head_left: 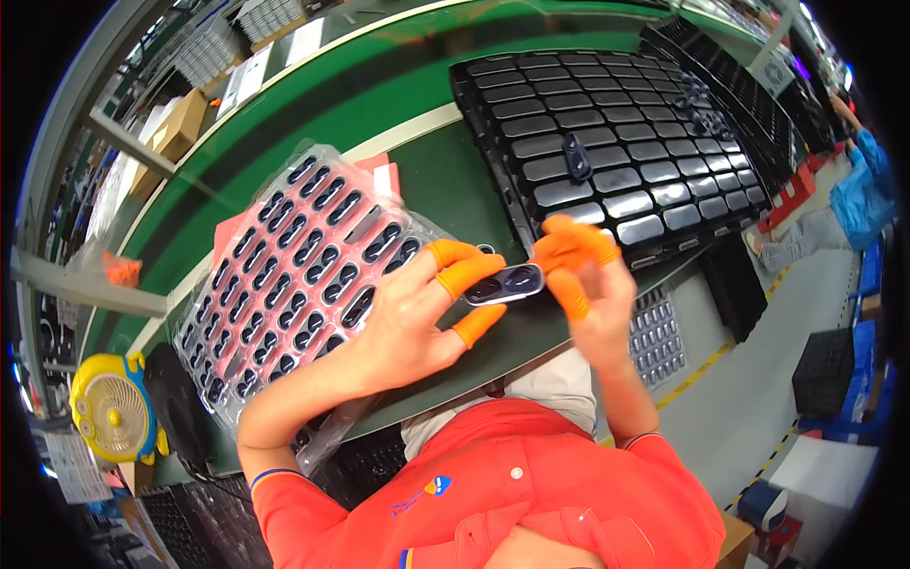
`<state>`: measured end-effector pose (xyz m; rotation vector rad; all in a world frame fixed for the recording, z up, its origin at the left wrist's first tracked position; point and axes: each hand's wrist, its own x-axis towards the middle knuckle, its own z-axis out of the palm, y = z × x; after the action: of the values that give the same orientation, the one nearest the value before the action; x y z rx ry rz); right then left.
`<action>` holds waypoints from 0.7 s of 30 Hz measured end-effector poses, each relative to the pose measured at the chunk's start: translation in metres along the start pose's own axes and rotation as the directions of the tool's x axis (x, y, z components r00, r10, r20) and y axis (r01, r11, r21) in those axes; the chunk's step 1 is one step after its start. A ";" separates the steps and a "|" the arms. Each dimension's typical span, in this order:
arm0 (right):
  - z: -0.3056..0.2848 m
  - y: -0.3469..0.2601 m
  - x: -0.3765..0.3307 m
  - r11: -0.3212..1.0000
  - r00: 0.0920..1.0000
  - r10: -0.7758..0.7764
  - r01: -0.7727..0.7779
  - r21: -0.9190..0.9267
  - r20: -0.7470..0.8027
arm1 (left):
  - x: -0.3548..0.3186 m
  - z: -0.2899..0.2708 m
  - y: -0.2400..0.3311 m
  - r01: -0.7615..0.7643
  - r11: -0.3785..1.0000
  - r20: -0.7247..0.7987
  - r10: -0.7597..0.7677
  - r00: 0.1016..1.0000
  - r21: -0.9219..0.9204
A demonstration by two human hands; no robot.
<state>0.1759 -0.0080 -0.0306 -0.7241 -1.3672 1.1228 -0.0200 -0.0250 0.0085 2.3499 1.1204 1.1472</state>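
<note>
A small dark oval part point(504, 284) with two round openings is held between both hands above the green table edge. My left hand point(427, 313), with orange finger cots, grips its left end. My right hand point(583, 275), also in orange finger cots, pinches its right end. To the left lies a clear blister tray point(284, 275) of several similar dark oval parts on a pink sheet. Behind the hands stands a black moulded tray point(607, 142) of glossy pockets, with one dark part point(575, 156) lying in it.
The green table point(379, 104) runs diagonally with a white stripe. A yellow fan point(112, 408) sits at lower left, black trays point(204, 522) beside it. Cardboard boxes point(180, 123) stand at upper left. More black trays point(739, 85) and another person in blue point(853, 190) are at right.
</note>
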 end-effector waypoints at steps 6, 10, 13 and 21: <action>-0.040 -0.010 0.066 0.410 0.957 -0.283 0.181 -0.894 0.064 | -0.050 -0.070 0.002 0.245 0.959 -0.080 -0.236 0.968 0.140; -0.079 0.018 0.101 0.180 0.911 -0.285 0.355 -0.917 0.297 | -0.113 -0.123 0.016 0.475 0.856 -0.257 -0.421 0.870 0.207; -0.107 0.036 0.118 0.293 0.930 -0.187 0.359 -0.886 0.315 | -0.172 -0.160 0.017 0.676 0.695 -0.485 -0.515 0.707 0.246; -0.127 0.034 0.115 0.239 0.919 -0.215 0.376 -0.895 0.329 | -0.278 -0.201 0.014 0.883 0.351 -0.513 -0.721 0.466 0.310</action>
<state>0.2759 0.1347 -0.0344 -1.1517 -2.2012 -0.1432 -0.2719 -0.2579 -0.0044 1.3904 2.6279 0.7966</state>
